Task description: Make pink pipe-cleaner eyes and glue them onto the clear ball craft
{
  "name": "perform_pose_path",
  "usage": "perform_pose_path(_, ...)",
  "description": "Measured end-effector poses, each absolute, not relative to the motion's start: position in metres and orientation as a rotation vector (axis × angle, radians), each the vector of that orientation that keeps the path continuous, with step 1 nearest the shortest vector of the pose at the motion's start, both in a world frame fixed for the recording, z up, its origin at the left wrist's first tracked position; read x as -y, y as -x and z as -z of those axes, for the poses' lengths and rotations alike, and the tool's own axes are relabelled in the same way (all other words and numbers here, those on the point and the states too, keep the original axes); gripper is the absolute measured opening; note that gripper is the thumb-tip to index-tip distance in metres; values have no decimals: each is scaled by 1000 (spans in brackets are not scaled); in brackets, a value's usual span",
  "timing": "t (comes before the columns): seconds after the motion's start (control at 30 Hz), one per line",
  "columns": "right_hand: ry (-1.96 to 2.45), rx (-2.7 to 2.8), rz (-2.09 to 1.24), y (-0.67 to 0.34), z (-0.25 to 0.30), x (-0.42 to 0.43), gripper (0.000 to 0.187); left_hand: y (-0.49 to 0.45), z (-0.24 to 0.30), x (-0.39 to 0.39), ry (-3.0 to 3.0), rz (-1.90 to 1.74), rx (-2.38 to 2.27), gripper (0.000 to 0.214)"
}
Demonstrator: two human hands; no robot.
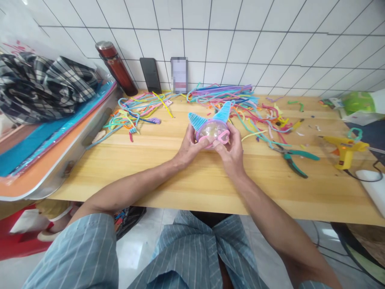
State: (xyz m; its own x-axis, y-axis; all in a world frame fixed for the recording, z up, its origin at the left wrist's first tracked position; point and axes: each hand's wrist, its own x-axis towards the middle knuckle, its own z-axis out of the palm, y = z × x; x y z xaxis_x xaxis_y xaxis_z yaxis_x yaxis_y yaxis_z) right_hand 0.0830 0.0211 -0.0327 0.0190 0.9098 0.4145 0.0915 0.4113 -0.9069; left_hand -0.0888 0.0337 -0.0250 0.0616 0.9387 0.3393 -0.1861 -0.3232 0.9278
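Both my hands hold a small round craft piece [211, 127] above the middle of the wooden table. It has a clear dome, a purple rim and two blue ear-like points made of pipe cleaner. My left hand [192, 145] is closed around its left side, the thumb on the lower front. On the right side my right hand [231, 149] grips it, its thumb close to the left one. A pink pipe cleaner loop [223, 137] lies on the front of the piece by my right thumb. The fingers behind the piece are hidden.
Piles of pipe cleaners [222, 94] lie along the back. Green-handled pliers [296, 158] and a yellow glue gun [344, 150] lie on the right. A red thermos [117, 70] and two phones, one black [150, 75], lean against the wall. An orange-topped case [60, 160] stands left.
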Motion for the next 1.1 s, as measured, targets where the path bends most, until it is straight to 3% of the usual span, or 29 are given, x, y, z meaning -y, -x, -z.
perform_pose_path(0.37,965,1412,-819,-85,32,-21,80,87,25,-34,-1307,-1439,-855,83)
perform_pose_path(1.1,970,1407,-925,-90,30,-22,75,89,27,-36,-1355,-1403,-912,82)
